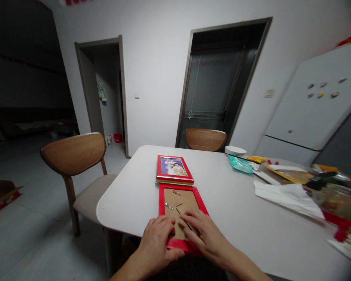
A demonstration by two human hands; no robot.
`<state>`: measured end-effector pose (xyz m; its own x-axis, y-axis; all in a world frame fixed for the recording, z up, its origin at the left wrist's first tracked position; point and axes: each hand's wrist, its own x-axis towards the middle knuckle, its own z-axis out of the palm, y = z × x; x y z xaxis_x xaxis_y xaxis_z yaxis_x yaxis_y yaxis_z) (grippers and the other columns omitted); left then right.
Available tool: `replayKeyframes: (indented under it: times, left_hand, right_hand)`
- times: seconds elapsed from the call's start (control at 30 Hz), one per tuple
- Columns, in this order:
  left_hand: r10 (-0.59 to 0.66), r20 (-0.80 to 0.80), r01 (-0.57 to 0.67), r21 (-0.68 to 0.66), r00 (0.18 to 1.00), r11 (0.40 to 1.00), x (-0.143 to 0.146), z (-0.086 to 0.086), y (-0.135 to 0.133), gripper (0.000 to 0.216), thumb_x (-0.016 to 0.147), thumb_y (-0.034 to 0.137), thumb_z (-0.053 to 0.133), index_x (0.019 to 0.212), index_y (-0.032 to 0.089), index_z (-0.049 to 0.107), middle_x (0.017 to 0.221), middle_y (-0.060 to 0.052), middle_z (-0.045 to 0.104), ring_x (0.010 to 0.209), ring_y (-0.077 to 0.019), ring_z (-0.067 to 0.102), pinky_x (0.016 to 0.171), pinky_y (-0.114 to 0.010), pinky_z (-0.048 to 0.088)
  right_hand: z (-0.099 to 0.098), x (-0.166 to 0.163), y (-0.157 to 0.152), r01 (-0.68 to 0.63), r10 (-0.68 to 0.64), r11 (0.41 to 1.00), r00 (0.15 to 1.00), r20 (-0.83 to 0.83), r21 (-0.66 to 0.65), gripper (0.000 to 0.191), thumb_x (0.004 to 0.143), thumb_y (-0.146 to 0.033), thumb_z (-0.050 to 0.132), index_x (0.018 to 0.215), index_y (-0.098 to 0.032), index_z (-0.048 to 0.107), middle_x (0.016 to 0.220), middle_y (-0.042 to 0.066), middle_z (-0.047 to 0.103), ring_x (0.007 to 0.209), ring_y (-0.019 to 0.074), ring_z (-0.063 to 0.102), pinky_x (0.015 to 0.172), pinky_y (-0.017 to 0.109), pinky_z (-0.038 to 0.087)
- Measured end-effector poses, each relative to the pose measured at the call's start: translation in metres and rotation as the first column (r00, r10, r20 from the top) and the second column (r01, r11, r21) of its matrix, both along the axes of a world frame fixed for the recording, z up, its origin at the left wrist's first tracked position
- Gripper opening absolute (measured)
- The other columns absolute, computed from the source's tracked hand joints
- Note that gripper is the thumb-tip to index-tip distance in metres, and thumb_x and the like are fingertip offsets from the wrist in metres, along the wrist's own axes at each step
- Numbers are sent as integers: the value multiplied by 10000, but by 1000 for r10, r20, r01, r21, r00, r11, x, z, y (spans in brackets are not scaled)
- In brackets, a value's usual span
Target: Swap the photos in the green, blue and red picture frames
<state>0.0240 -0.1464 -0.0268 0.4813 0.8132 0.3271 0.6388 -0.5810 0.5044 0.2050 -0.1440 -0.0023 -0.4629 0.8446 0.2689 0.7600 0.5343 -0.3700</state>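
Note:
A red picture frame (190, 195) lies face down at the near edge of the white table (236, 218), its brown backing board with small metal clips showing. My left hand (156, 238) rests on its near left corner with the fingers curled and the thumb around the frame's edge. My right hand (203, 232) lies flat on the backing board, fingers stretched out and pressing near a clip. Just beyond it sits a small stack of red frames (174, 169), the top one face up with a photo in it.
White paper (286, 195), a teal packet (240, 164), a white bowl (235, 150) and assorted clutter (336, 195) cover the table's right side. A wooden chair (76, 156) stands at the left, another chair (206, 138) at the far end. A fridge (316, 105) stands at right.

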Motion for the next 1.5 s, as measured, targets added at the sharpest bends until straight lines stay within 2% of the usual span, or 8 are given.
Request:
replayKeyframes:
  times: [0.13, 0.27, 0.57, 0.63, 0.73, 0.97, 1.27, 1.5]
  left_hand:
    - [18, -4, -18, -12, 1000, 1000, -1, -3, 0, 415, 528, 330, 733, 868, 184, 546, 1087, -48, 549, 1006, -233, 462, 889, -366, 324]
    - [19, -1, -19, -34, 1000, 999, -2, -4, 1, 437, 515, 323, 744, 880, 178, 552, 1112, -71, 542, 1030, -247, 454, 900, -378, 318]
    - [5, 27, -6, 2, 1000, 1000, -4, -3, 2, 367, 508, 331, 742, 784, 184, 549, 1002, -36, 581, 924, -227, 507, 827, -349, 376]
    - [0, 36, -1, 12, 999, 1000, -5, -6, 1, 360, 516, 344, 737, 781, 187, 552, 1020, -32, 581, 955, -224, 498, 848, -346, 365]
    - [-2, 50, 2, 4, 999, 1000, -5, -9, 1, 369, 525, 371, 731, 795, 187, 560, 1078, -41, 569, 1018, -233, 475, 885, -358, 343]
    - [8, 23, -8, -40, 1000, 999, -5, -3, -2, 376, 520, 308, 732, 831, 173, 569, 1102, -64, 565, 1047, -249, 461, 901, -374, 343]
    - [7, -71, -14, -103, 997, 995, -2, 16, -7, 563, 556, 266, 704, 1059, 108, 507, 1119, -124, 536, 1059, -256, 438, 936, -386, 305]
    - [-5, -139, -12, -126, 990, 992, 3, 26, -8, 570, 523, 232, 723, 1041, 96, 527, 1031, -113, 576, 945, -259, 500, 869, -368, 369]
  right_hand:
    - [-2, -23, 33, 34, -34, 999, 999, 23, 6, 298, 814, -263, 352, 1003, -199, 574, 987, 80, 543, 922, 179, 465, 803, 300, 344]
    - [-7, -36, 54, 50, -54, 998, 994, 93, 44, 230, 796, -217, 388, 811, -191, 616, 876, 55, 554, 880, 170, 459, 760, 283, 337]
    - [-14, -33, 57, -10, 7, 999, 998, 63, 53, 219, 773, -190, 413, 785, -212, 631, 864, 34, 574, 873, 164, 473, 761, 274, 335]
    - [-14, -31, 63, 56, -58, 998, 997, 42, 31, 220, 769, -214, 422, 855, -202, 624, 896, 45, 586, 885, 162, 488, 767, 257, 341]
    - [-16, -27, 82, 248, -248, 969, 968, 21, 2, 261, 776, -251, 409, 920, -167, 609, 910, 70, 608, 853, 155, 522, 725, 231, 356]
    - [-22, -20, 121, 483, -481, 875, 875, 65, -37, 217, 749, -325, 441, 737, -189, 610, 779, 59, 643, 706, 167, 558, 556, 235, 327]
    - [-18, -18, 129, 594, -584, 801, 803, 121, -71, 219, 716, -360, 476, 753, -191, 609, 802, 70, 654, 730, 180, 580, 546, 237, 337]
    - [-15, -18, 128, 609, -602, 788, 793, 99, -89, 178, 697, -310, 479, 726, -194, 611, 794, 68, 655, 742, 188, 590, 550, 241, 359]
